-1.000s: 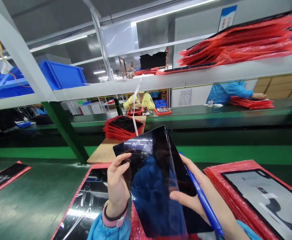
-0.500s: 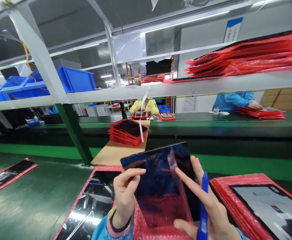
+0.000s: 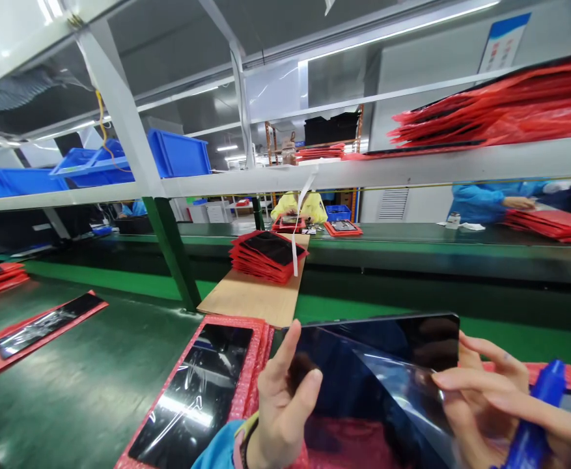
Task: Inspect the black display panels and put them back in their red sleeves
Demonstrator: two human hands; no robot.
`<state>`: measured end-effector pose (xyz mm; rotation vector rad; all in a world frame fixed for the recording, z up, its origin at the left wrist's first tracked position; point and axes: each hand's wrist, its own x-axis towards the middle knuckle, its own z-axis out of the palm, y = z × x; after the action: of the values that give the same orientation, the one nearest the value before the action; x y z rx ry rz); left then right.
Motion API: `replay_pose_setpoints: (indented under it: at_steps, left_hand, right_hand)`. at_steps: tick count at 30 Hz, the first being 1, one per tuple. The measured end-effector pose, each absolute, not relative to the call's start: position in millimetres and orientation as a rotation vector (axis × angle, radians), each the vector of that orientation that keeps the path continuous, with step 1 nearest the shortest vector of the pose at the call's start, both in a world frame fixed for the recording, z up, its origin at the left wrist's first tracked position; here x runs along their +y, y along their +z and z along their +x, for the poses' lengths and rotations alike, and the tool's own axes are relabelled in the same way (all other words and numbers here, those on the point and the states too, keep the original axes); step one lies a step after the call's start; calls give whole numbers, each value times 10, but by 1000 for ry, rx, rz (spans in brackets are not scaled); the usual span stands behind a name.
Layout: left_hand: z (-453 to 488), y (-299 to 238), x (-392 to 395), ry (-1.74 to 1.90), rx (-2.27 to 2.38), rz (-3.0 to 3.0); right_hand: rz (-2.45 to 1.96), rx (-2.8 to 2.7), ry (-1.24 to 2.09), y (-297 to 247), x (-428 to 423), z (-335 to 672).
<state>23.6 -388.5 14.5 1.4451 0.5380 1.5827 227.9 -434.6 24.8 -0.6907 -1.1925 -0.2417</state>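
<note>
I hold a dark glass panel [image 3: 402,352] tilted nearly flat in front of me. My left hand [image 3: 282,407] grips its left edge with thumb and fingers. My right hand [image 3: 497,407] holds the right side of the panel, fingers lying over a clear film [image 3: 392,378] that is partly lifted off the glass, and it also carries a blue pen [image 3: 534,423] between the fingers. Red bubble wrap [image 3: 358,449] lies under the panel.
Another panel on red wrap [image 3: 194,397] lies to the left on the green belt [image 3: 80,391], one more [image 3: 41,326] farther left. A stack of red-wrapped panels [image 3: 268,255] sits on cardboard [image 3: 256,296]. People in blue [image 3: 485,198] and yellow [image 3: 299,205] work behind.
The panel has come down from upright to nearly flat and shifted right. My right hand moved onto the film, which has peeled further. The camera has swung to the left.
</note>
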Motion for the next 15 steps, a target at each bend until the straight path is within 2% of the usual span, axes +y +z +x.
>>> replay_pose_setpoints:
  at_steps: [4, 9, 15]
  left_hand:
    - [343, 219, -4004, 1511, 550, 1293]
    - [418, 330, -4174, 1409, 549, 1317]
    - [388, 131, -4275, 1237, 655, 1425]
  right_hand:
    - [-621, -1207, -206, 413, -4306, 2275]
    - [-700, -1120, 39, 376, -4169, 2398]
    - [-706, -993, 284, 358, -4078, 2427]
